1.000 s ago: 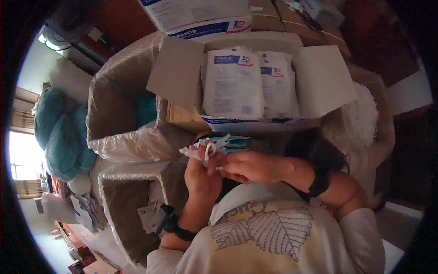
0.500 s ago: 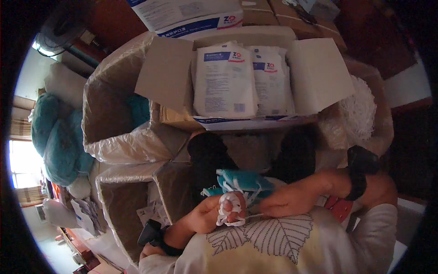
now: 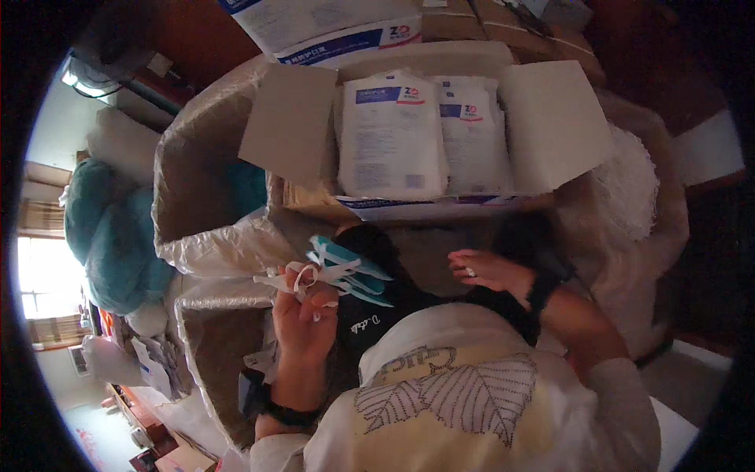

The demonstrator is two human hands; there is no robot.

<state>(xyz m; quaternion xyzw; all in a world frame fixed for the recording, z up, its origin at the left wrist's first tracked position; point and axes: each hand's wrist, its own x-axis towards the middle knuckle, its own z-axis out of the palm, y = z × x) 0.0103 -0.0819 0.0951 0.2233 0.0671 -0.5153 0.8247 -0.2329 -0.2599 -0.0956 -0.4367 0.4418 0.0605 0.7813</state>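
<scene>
You seem to be gathering white straps, which your left hand, dimly seen, appears to pinch, teal masks just beyond it, right hand loosely spread; next calls for a steady pinch.

Open white carton – white packets side by side inside; plastic-lined box – teal pile inside

On the left I see a bright window with a curtain at its edge, and teal bundles heaped beyond some papers. At the far middle I have an open box, flaps spread, with white packets inside. A second box sits beyond it; white strands bulge on the right.
</scene>
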